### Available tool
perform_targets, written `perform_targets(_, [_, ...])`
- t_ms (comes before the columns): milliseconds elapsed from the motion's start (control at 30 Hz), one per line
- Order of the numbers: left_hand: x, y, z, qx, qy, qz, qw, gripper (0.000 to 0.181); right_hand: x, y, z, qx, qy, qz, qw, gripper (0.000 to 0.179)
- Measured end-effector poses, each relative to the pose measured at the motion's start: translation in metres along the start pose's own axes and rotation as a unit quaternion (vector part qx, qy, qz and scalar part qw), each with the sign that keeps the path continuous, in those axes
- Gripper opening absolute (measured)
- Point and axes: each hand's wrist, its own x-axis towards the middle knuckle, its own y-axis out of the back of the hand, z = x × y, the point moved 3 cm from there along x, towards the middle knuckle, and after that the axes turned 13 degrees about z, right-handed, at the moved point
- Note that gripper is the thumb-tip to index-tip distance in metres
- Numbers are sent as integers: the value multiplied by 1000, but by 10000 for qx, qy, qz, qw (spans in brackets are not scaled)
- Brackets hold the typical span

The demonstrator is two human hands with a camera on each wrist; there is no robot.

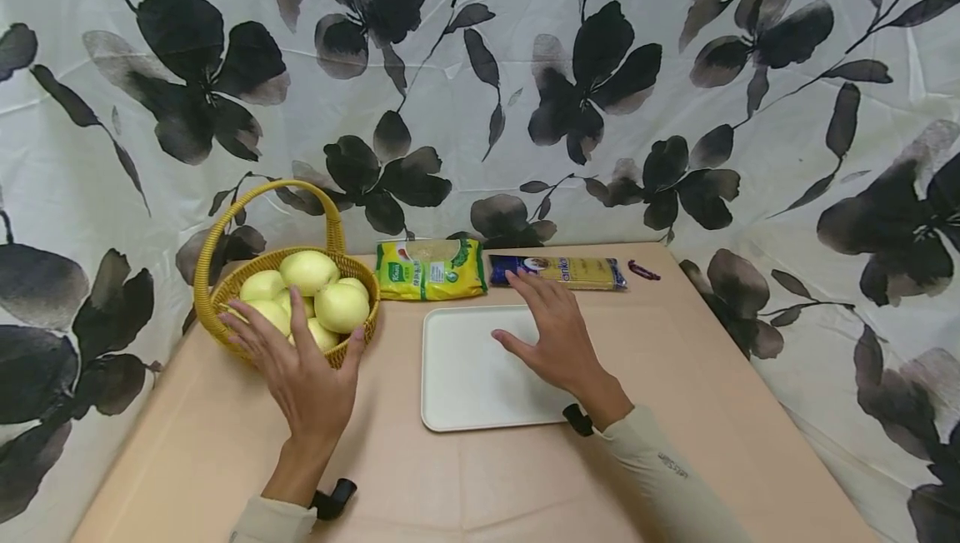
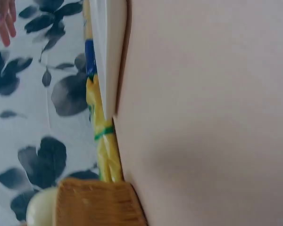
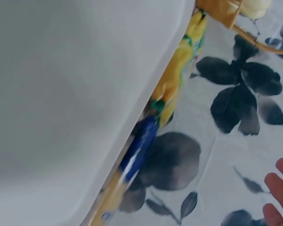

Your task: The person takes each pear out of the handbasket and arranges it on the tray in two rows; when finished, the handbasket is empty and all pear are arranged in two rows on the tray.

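Observation:
Pale green-yellow round fruits (image 1: 342, 307) fill a yellow woven basket (image 1: 204, 276) with a tall arched handle. In the head view my left hand (image 1: 313, 389) is spread over the basket's near side, fingers fairly straight and holding nothing; whether it touches the basket I cannot tell. My right hand (image 1: 555, 339) hovers above a white rectangular tray (image 1: 465, 376), thumb and fingers apart, holding nothing. The left wrist view shows the basket (image 2: 96, 205) low down and the tray's edge (image 2: 114, 52) above. Fingertips (image 3: 278, 188) show at the right edge of the right wrist view.
Behind the tray lie a yellow-green packet (image 1: 431, 270) and a blue-and-yellow packet (image 1: 570, 272). A small dark purple item (image 1: 643, 271) lies to their right. A flowered cloth (image 1: 480, 110) hangs behind the beige table (image 1: 465, 493).

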Motion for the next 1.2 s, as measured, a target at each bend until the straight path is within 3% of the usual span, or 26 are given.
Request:
perform_targets(133, [2,13,-21,-11,565,279,9980,90,7,-6,-14,162,124,122,9997,83])
perform_targets(267, [-1,25,-38,130,1226,212,9922,92,13,-13,-26,319,191,158,9992,80])
perform_targets(433, [-9,32,-54,58,2205,-71,9754,92,20,-20,-42,509,296,213,9980,77])
perform_targets(533, [-15,32,-62,-43,2637,-217,9643,91,24,-25,-53,614,389,218,9971,76])
perform_targets(800, [-21,29,-70,-348,2866,-238,9571,92,37,-41,-80,858,634,179,9941,73])
perform_targets(933, [-24,27,-69,-566,3114,-165,9484,94,44,-50,-94,988,722,150,9924,70])
perform_targets(1033, [-26,26,-69,-817,3366,-86,9381,89,48,-59,-103,1131,781,117,9904,69])
perform_targets(1200, [-25,26,-69,-766,3475,63,9345,72,53,-76,-116,1326,793,22,9880,66])
